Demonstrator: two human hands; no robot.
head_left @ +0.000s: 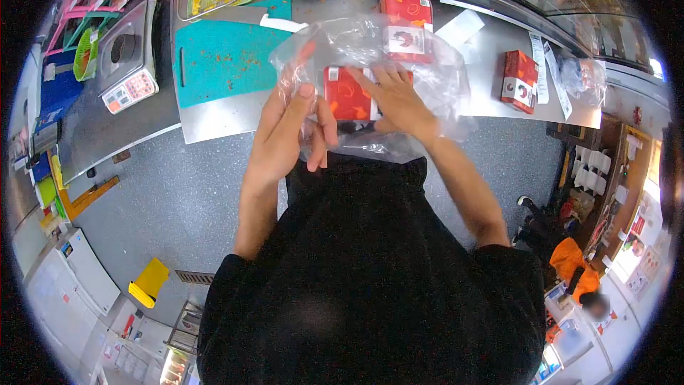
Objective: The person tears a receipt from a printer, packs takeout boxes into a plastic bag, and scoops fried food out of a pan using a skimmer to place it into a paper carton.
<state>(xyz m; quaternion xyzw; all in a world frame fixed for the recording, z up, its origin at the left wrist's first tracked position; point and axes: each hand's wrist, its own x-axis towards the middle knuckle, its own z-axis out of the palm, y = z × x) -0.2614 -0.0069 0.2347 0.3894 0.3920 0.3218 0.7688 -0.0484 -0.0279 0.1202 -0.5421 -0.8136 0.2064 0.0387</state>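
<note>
A clear plastic bag [356,36] is spread at the counter's front edge, before my body. Within its outline is a red box [345,94]; a second red box [407,28] sits behind it, partly under the plastic. My left hand [298,125] has hold of the bag's left side, with the film bunched between thumb and fingers. My right hand [399,100] lies with fingers spread over the right part of the nearer box. Whether its fingers are inside or on top of the plastic cannot be made out.
A teal cutting board [228,57] with crumbs and a knife [281,23] lies left, near a scale [128,64]. Trays of food stand behind. Another red box [520,82], papers [462,27] and a plastic bundle [583,80] are right. A person in orange [570,264] is lower right.
</note>
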